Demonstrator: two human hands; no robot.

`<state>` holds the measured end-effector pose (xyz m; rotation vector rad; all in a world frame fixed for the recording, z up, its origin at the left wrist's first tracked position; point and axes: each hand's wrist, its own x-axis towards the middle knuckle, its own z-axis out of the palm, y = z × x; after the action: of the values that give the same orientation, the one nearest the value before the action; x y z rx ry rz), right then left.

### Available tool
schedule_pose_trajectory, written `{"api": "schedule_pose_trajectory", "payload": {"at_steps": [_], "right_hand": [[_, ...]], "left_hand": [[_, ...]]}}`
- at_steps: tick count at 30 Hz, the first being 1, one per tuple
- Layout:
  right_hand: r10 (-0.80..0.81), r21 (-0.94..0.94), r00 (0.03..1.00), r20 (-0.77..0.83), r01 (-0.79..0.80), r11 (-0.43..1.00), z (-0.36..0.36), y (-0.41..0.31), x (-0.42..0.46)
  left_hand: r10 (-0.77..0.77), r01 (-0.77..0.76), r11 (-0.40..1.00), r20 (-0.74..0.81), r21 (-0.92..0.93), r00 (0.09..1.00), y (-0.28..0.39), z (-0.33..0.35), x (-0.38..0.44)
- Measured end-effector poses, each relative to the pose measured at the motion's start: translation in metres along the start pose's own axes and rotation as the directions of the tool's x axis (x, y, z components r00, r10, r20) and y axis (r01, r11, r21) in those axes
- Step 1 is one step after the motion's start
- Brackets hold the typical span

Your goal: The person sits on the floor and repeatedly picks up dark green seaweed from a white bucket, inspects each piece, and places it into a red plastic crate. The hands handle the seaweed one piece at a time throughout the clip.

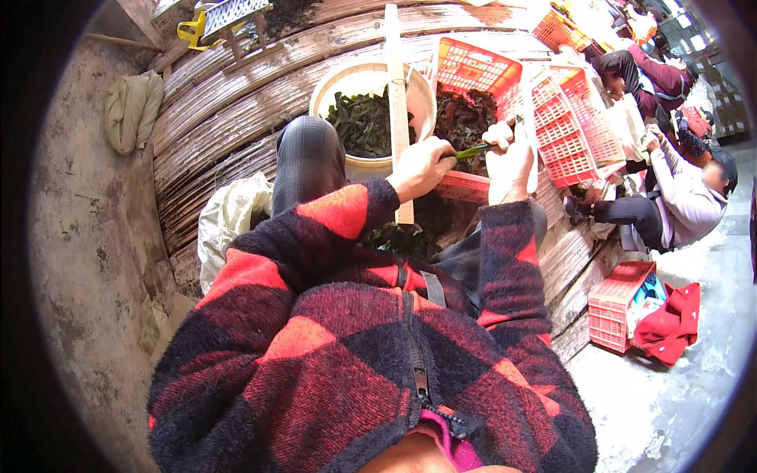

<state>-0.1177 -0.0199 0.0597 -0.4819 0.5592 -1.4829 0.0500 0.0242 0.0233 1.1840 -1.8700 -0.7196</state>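
Note:
My left hand (pixel 421 167) reaches over a narrow wooden board (pixel 399 112), its fingers closed on one end of a green leafy strip (pixel 471 151). The strip's other end is pinched in my right hand (pixel 510 158), close by on the right. The board lies across a round, pale basin (pixel 322 88) that holds dark green leafy pieces (pixel 361 127). Beyond my hands, a red plastic crate (pixel 476 62) holds dark brownish leafy pieces (pixel 464 112). More dark leaves (pixel 408 239) lie low between my legs, partly hidden by the board and my sleeves.
More red crates (pixel 568 124) stand at the right, near seated people (pixel 680 201). A red crate (pixel 609 313) with a red cloth (pixel 668 325) is on the floor at lower right. A whitish sack (pixel 230 219) lies beside my left leg; a small metal-topped stand (pixel 236 12) is at upper left.

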Motion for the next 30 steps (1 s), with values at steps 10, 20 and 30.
{"api": "schedule_pose_trajectory", "payload": {"at_steps": [10,20,30], "right_hand": [[0.04,-0.081,0.994,-0.099,-0.048,0.996,0.0,0.031,-0.018],[-0.094,-0.144,0.985,-0.146,0.073,0.987,0.001,0.051,-0.043],[-0.092,-0.643,0.637,0.766,0.763,-0.068,0.018,0.034,-0.033]], "left_hand": [[-0.281,0.765,-0.12,0.76,-0.633,0.586,0.004,0.027,-0.018],[-0.523,0.442,-0.247,0.503,-0.862,0.688,-0.024,0.03,0.0],[0.013,0.013,0.984,0.145,-0.176,0.989,-0.037,0.025,0.001]]}}
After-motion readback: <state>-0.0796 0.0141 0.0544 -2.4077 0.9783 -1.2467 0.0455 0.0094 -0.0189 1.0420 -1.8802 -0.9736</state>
